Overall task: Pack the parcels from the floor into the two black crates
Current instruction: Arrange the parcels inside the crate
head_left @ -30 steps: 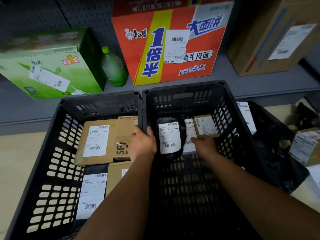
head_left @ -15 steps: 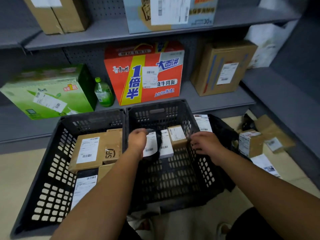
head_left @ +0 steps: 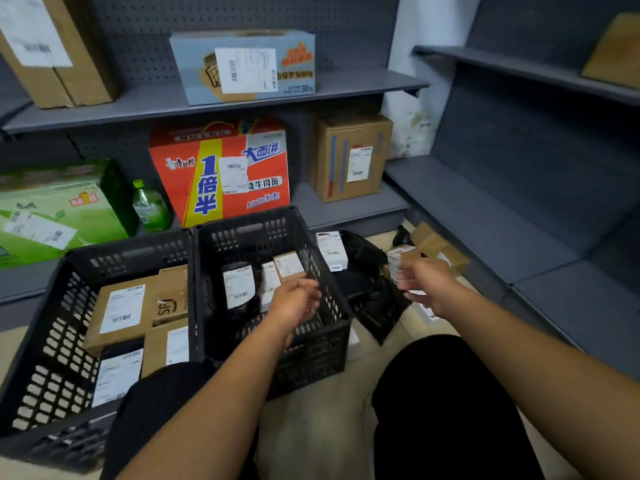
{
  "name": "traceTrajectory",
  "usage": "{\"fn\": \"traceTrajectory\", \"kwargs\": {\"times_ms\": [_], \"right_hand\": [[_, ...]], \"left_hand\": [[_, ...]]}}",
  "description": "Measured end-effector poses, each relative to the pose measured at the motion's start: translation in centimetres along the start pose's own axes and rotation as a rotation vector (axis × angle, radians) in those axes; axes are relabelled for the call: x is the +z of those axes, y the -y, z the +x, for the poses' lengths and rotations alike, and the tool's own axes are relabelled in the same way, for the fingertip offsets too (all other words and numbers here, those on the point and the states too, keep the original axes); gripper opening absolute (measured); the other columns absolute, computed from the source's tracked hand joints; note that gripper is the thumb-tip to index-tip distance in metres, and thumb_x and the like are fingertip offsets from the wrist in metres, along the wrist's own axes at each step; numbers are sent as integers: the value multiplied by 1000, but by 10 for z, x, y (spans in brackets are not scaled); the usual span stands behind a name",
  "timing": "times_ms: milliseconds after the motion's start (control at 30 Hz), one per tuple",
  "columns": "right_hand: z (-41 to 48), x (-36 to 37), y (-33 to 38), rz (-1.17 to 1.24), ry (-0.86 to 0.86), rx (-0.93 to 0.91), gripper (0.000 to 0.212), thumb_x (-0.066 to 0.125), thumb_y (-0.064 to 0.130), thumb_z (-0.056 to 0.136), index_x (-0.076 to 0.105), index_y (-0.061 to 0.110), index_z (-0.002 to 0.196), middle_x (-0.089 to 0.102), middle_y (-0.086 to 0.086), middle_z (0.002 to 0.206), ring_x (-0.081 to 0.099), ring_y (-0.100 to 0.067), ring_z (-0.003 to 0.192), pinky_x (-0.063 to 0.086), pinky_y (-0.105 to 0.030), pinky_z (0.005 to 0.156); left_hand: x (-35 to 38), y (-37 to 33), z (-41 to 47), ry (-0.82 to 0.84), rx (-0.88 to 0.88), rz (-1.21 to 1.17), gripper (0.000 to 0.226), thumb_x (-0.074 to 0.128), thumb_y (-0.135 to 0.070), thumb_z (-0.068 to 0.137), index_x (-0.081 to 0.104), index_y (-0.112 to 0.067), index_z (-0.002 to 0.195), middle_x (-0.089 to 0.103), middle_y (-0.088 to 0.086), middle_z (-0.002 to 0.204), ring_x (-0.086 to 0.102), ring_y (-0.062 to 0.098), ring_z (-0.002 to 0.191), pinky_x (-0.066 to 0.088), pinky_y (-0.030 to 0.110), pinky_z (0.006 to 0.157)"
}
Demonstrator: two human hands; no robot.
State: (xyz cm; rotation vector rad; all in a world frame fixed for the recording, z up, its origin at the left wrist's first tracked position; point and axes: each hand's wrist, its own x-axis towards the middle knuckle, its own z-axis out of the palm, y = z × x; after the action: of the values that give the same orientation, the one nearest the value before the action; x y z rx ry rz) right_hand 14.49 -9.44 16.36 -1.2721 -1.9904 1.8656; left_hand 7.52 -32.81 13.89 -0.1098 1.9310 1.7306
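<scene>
Two black crates stand side by side on the floor. The left crate (head_left: pixel 52 341) holds several brown and black labelled parcels. In the right crate (head_left: pixel 322 355) lie a black bag parcel (head_left: pixel 239 285), a white parcel (head_left: pixel 270 285) and a small brown box (head_left: pixel 289 266). My left hand (head_left: pixel 294 303) hovers above the right crate's right side, empty with loose fingers. My right hand (head_left: pixel 426 282) is out past the crate, empty, over the floor parcels: a large black bag (head_left: pixel 367 282) with a white label, a small white box (head_left: pixel 398 258) and brown boxes (head_left: pixel 436 247).
Grey shelves run behind and to the right. On them stand a green carton (head_left: pixel 59 213), a green bottle (head_left: pixel 150 207), an orange noodle carton (head_left: pixel 225 171), a brown box (head_left: pixel 349 157) and a blue carton (head_left: pixel 242 67). My dark-clothed knees sit at the bottom.
Both hands let go of the parcels in the right crate and lifted out. My right hand swung right over the floor parcels; the view pulled back and turned right.
</scene>
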Motion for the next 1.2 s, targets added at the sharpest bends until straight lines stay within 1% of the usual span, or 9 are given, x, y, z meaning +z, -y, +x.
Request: {"fn": "traceTrajectory", "kwargs": {"times_ms": [100,300,567,667,733,867,1033,1133,1200], "right_hand": [[-6,-36,-10,35,-57,1,15,52,15,97,67,12,98,68,-4,83,64,-19,71,52,-30,64],[0,-76,-37,68,-64,70,16,58,18,95,68,10,105,71,-9,97,70,-25,87,54,-31,66],[51,-68,-69,15,10,235,22,67,21,89,67,9,108,70,-11,105,68,-28,92,51,-32,66],[86,-53,-77,-50,22,251,22,67,23,91,63,11,109,68,-11,106,67,-26,89,50,-30,63],[111,-44,-84,-109,16,253,22,67,23,91,63,10,108,67,-12,104,66,-26,86,48,-28,60],[164,-31,-94,-214,-3,238,22,70,21,89,64,8,106,64,-12,99,64,-28,84,48,-29,61],[227,-20,-98,-329,-101,162,18,71,19,85,57,9,86,55,-13,85,53,-26,69,45,-31,61],[259,-14,-95,-393,-136,133,27,73,23,84,54,11,99,55,-10,95,55,-28,82,48,-34,68],[283,-11,-92,-447,-150,116,39,72,29,85,55,10,114,58,-13,112,59,-33,96,52,-37,76]], "left_hand": [[22,19,-16,-9,-20,53,22,50,-5,98,69,-4,109,70,17,109,65,28,93,54,40,93],[46,32,-12,24,0,224,17,53,-7,96,66,-9,106,67,13,105,61,21,86,50,32,75],[58,44,58,-23,-38,415,48,62,-21,94,46,-18,139,56,7,115,59,26,100,51,40,96],[68,48,94,-19,-74,367,55,63,-25,95,40,-15,144,59,13,128,62,28,102,53,44,97],[77,51,120,-36,-83,326,61,65,-26,95,36,-14,147,53,13,141,59,33,116,49,42,101],[90,56,172,-101,-95,301,76,69,-27,91,23,-14,150,47,19,145,52,41,127,46,51,105],[95,57,227,-258,-149,316,94,68,-30,89,5,-21,157,23,19,159,36,46,138,39,54,110],[100,63,245,-313,-162,258,88,67,-26,89,10,-15,156,39,20,149,47,43,128,44,49,104],[108,68,247,-334,-182,235,66,60,-23,91,28,-14,148,54,17,127,56,38,107,48,42,90]]}}
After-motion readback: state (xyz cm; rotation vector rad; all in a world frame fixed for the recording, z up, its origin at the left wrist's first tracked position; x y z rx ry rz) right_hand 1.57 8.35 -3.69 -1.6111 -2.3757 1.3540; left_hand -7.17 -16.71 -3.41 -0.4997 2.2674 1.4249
